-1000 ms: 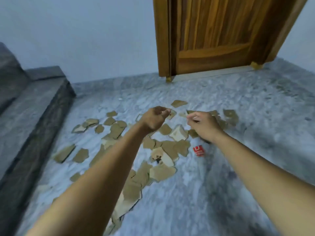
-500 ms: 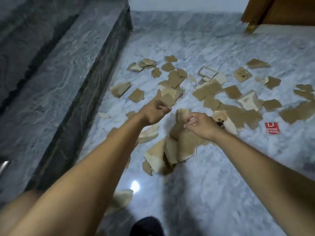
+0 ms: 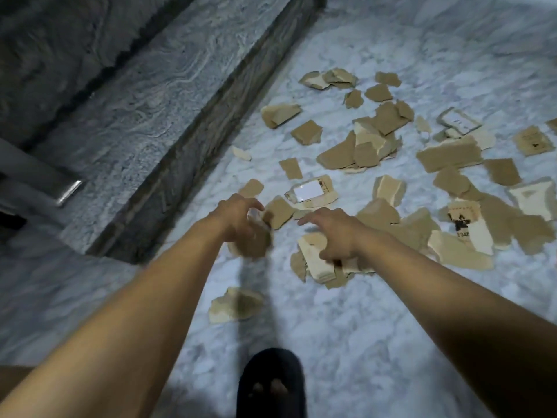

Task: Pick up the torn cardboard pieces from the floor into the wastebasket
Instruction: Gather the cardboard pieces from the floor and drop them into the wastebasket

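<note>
The left hand (image 3: 238, 220) is curling round a brown piece (image 3: 254, 244) of torn cardboard. The piece is blurred and seems to be hanging from the fingers just above the floor (image 3: 346, 327). The right hand (image 3: 334, 233) is spreading wide and holding nothing, hovering over a small stack (image 3: 316, 263) of pale and brown scraps; I cannot tell whether it is touching them. That stack is lying directly beneath the right palm, its long side running roughly along the forearm, so the right hand is the nearer one. The other cardboard pieces (image 3: 446, 158) are lying scattered ahead and to the right, well apart from the left hand. One more scrap (image 3: 236, 304) is lying near the slipper (image 3: 271, 384). A stone step (image 3: 144, 95) is running along the left. No wastebasket is showing, so its contents cannot be told. Judging by the scatter, the task is only beginning.
</note>
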Available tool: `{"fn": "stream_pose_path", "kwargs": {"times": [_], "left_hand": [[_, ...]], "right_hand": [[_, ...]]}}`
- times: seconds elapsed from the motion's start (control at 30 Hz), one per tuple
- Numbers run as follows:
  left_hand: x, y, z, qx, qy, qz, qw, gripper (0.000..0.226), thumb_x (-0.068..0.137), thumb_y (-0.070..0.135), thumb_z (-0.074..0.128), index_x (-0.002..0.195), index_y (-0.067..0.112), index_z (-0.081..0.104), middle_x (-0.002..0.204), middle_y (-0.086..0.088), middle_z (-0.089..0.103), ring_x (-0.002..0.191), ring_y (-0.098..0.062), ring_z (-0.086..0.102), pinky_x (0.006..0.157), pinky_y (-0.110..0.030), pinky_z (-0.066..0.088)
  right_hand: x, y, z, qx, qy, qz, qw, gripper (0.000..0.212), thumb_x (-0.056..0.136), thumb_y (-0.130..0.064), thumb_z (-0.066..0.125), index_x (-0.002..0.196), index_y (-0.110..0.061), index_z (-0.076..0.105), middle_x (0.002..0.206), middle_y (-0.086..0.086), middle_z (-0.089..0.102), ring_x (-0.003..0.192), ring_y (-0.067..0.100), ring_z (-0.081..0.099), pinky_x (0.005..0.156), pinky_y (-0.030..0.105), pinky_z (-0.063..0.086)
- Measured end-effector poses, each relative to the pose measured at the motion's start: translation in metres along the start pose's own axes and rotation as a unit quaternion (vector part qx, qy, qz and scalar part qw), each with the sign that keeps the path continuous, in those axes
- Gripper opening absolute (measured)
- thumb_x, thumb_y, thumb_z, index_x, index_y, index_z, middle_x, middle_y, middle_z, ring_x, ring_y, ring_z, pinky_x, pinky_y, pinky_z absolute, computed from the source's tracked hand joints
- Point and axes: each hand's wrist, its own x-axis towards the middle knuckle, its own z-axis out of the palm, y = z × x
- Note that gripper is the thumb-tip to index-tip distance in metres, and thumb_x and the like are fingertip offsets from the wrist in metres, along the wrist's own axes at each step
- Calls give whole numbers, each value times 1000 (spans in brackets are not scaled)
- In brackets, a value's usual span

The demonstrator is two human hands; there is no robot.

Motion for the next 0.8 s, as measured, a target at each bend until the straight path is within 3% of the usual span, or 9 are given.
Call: {"fn": "stream_pose_path", "kwargs": {"times": [0.13,0.23,0.3,0.4,0.47,0.57,0.67,0.8], "left_hand": [[-4,-25,33,116,-20,15,993,95,77,31,78,151,44,21,164,5,10,145,-35,18,108,-52,33],[2,-39,56,140,14,42,989,94,79,34,76,152,42,18,159,4,25,139,-32,29,104,-49,40],[6,-44,69,147,43,49,987,87,82,35,74,151,39,22,151,0,35,129,-31,38,97,-47,45],[7,-51,75,135,61,36,988,81,81,41,75,147,37,29,144,-4,34,125,-32,35,95,-49,46],[7,-55,75,103,52,20,993,84,72,45,82,140,34,34,141,-2,31,126,-32,32,93,-51,46],[9,-54,71,80,31,4,996,81,65,44,86,127,26,36,131,0,44,116,-31,39,88,-49,48],[12,-56,64,72,-14,-20,997,62,80,47,75,123,14,44,128,-12,53,114,-33,48,90,-42,46],[-6,-62,33,55,-84,-36,994,57,88,60,60,117,12,51,123,-12,57,105,-28,55,87,-38,45]], "right_hand": [[13,-3,20,-187,-39,7,982,108,74,-12,73,156,-40,9,163,-2,16,149,29,17,118,56,20],[22,-4,35,-258,-40,24,965,106,80,-24,75,159,-32,4,159,4,25,146,32,25,118,67,4],[25,-5,42,-274,-29,43,960,99,79,-30,78,156,-26,16,151,9,32,140,33,34,117,70,1],[28,-5,42,-283,-9,56,957,88,75,-43,81,145,-19,33,144,13,32,138,35,32,118,69,3],[26,-6,43,-269,-7,53,962,84,75,-45,81,140,-18,36,142,11,32,137,35,33,119,64,11],[26,-7,43,-229,21,40,972,74,78,-38,79,135,-19,35,136,4,43,130,31,41,114,55,22],[25,-9,37,-188,33,40,981,62,80,-31,76,126,-21,36,117,0,58,116,28,53,105,49,27],[24,-10,17,-146,37,67,986,57,79,-35,77,122,-24,42,107,-1,57,105,26,58,89,44,30]]}}
